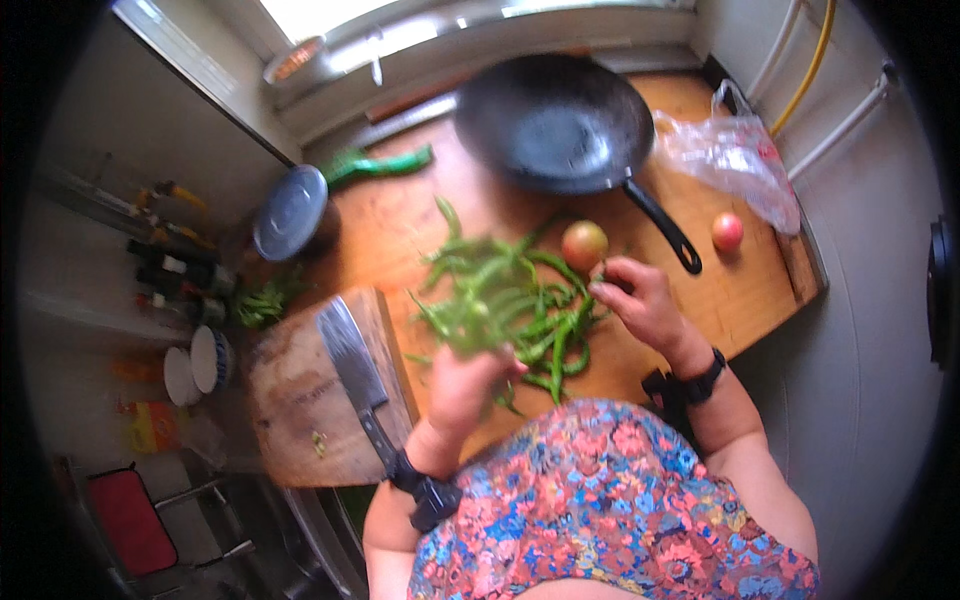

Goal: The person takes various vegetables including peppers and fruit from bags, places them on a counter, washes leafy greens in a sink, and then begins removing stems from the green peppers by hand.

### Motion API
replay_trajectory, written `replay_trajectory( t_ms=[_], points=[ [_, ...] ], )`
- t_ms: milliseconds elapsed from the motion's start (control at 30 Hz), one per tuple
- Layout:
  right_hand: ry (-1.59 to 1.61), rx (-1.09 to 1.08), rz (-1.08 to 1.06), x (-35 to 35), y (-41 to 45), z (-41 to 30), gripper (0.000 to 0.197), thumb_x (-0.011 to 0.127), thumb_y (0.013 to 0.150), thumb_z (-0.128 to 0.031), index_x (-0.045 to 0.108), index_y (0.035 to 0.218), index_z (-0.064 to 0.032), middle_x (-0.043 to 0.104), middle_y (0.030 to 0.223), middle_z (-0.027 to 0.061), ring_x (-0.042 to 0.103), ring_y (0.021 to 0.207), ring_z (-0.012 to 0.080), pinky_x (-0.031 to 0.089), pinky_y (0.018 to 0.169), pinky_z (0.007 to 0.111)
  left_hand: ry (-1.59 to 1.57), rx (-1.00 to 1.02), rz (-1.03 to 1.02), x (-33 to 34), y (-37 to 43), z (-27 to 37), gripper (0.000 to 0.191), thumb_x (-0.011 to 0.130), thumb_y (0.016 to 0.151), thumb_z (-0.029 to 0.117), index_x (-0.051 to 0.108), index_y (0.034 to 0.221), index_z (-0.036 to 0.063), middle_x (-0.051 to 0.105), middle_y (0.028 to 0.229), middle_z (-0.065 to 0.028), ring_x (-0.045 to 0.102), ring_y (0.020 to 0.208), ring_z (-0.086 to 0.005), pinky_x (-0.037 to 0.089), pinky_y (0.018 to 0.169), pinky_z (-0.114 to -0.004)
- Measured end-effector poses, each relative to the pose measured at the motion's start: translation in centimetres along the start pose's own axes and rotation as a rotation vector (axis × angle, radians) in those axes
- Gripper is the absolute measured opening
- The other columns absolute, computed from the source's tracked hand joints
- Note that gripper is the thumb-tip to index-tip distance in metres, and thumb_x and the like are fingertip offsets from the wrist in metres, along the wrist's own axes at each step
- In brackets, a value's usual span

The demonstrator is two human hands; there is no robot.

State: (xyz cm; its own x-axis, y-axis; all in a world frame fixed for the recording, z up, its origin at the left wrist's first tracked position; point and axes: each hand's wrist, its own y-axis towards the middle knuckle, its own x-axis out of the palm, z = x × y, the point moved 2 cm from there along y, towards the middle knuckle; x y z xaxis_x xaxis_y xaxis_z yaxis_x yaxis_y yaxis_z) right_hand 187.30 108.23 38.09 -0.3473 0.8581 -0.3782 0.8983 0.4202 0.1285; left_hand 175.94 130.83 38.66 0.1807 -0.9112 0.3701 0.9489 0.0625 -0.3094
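Observation:
Long green chili peppers (559,337) lie in a loose heap on the wooden table (720,315). At the near left of the heap, my left hand (469,382) is closed around blurred green peppers (476,311); how many it holds is unclear. My right hand (643,304) pinches a small green piece (598,277), perhaps a pepper stem, between thumb and forefinger. Just beyond those fingertips sits a yellowish-red tomato (584,245), at the heap's right edge.
Left of the heap, a cleaver (351,352) rests on a thick wooden chopping board (300,405). A black wok (555,124) stands at the back, its handle pointing toward me. Farther right are a pink tomato (727,232) and a clear plastic bag (739,161). A lidded pot (292,214) stands back left.

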Motion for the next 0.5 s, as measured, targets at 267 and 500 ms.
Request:
replay_trajectory(
  t_ms=[267,500],
  points=[
    [0.237,-0.025,-0.215,0.1,0.5,-7.4,0.013,0.057,0.092,-0.010,0.063,0.097,0.0005,0.060,0.073,0.0011,0.056,0.065,0.0062,0.047,0.057,0.022,-0.019,0.097,-0.210,2.1,0.0,0.9,0.018,0.059,0.087,0.002,0.060,0.105,0.0037,0.063,0.115,-0.0110,0.060,0.097,-0.0158,0.048,0.087,-0.031],
    [0.089,-0.285,-0.145,1.1,-0.2,-7.0,0.006,0.066,0.082,-0.002,0.062,0.086,-0.0015,0.057,0.069,0.0075,0.058,0.061,0.0146,0.043,0.052,0.030,-0.030,-0.044,-0.256,3.0,-0.7,1.4,0.031,0.059,0.084,0.000,0.054,0.114,0.0029,0.060,0.082,-0.0070,0.057,0.062,-0.0137,0.048,0.052,-0.025]
  ],
)
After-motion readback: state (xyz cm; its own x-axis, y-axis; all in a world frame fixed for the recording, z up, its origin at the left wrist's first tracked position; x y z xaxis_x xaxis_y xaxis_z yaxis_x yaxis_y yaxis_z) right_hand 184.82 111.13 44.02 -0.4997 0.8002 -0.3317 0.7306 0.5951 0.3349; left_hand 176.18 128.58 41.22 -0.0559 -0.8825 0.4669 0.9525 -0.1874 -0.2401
